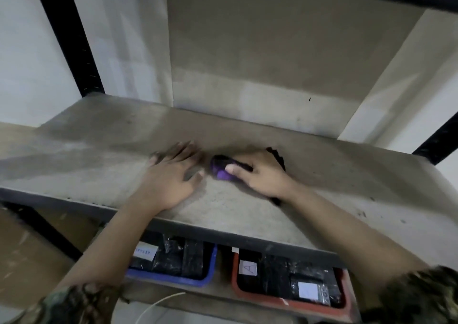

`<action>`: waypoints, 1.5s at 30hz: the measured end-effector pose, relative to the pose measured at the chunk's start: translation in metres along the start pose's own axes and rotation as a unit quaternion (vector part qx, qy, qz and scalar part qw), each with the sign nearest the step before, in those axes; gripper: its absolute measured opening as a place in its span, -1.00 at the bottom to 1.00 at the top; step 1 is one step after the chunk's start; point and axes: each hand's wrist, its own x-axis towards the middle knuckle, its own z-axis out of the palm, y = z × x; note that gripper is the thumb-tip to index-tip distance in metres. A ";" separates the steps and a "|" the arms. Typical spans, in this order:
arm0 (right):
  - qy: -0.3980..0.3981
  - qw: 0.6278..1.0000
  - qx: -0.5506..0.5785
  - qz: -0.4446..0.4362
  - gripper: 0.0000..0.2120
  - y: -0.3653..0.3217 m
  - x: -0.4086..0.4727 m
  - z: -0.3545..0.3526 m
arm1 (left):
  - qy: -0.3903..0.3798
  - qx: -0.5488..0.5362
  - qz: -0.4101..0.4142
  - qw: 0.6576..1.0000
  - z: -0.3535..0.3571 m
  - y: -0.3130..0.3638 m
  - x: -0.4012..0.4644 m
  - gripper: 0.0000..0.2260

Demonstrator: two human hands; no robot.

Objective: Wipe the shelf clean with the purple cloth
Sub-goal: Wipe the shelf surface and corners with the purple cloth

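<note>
Mid-frame, on the dusty shelf (99, 135): my right hand (257, 175) grips the bunched purple cloth (220, 172), thumb curled over it. My left hand (171, 175) lies flat just beside it, fingers spread, holding nothing. Best press evenly and sweep in long overlapping strokes toward the grit at lower right, turning the cloth when soiled.
</note>
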 end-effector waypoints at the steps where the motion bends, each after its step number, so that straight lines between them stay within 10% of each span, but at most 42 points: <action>1: -0.013 1.000 0.022 -0.008 -0.83 -0.007 -0.011 0.001 | 0.001 0.001 -0.001 1.000 0.000 0.000 -0.001 -0.25; 10: -0.100 0.988 0.096 -0.061 -0.71 -0.054 -0.099 -0.006 | -0.001 0.007 -0.006 1.000 -0.002 0.001 -0.003 -0.23; 17: 0.267 0.938 0.054 0.216 -0.61 0.011 -0.101 -0.095 | 0.005 -0.055 0.025 0.998 0.000 0.060 0.004 -0.24; 25: 0.224 0.908 -0.163 0.313 -0.64 0.144 -0.054 -0.078 | -0.008 0.004 0.041 0.999 0.020 0.083 0.012 -0.19; 35: 0.102 0.981 -0.108 0.125 -0.68 0.123 0.041 -0.046 | -0.010 0.007 0.036 0.999 0.020 0.084 0.015 -0.17; 45: -0.016 0.999 0.023 -0.021 -0.75 0.041 -0.060 -0.036 | 0.014 0.010 0.038 0.999 0.021 0.085 0.015 -0.18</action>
